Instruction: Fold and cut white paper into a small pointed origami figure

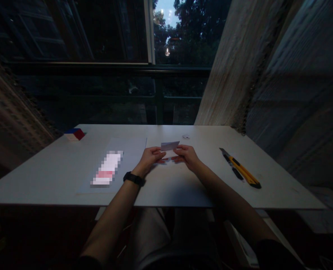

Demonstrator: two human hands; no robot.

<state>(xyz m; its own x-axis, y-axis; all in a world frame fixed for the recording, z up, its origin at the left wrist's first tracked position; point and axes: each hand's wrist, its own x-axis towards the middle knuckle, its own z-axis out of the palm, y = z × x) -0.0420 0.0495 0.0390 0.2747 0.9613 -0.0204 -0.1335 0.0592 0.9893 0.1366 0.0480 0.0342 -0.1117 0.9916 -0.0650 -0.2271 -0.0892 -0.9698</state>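
Both hands are raised over the middle of the white table (166, 187), holding a small piece of folded paper (169, 145) between them. My left hand (151, 157), with a dark watch (134, 178) on its wrist, pinches the paper's left side between thumb and fingers. On the opposite side, my right hand (186, 155) grips the paper in the same way. The paper's upper flap stands up toward the window, and a paler part shows between the thumbs. How the lower fingers touch it is hard to make out in the dim light.
Left of my hands, a white sheet (134, 148) lies under a blurred-out bright rectangle (107, 169). A coloured puzzle cube (74, 134) sits at the far left. On the right are a yellow utility knife (246, 173) and a small white item (186, 137) farther back.
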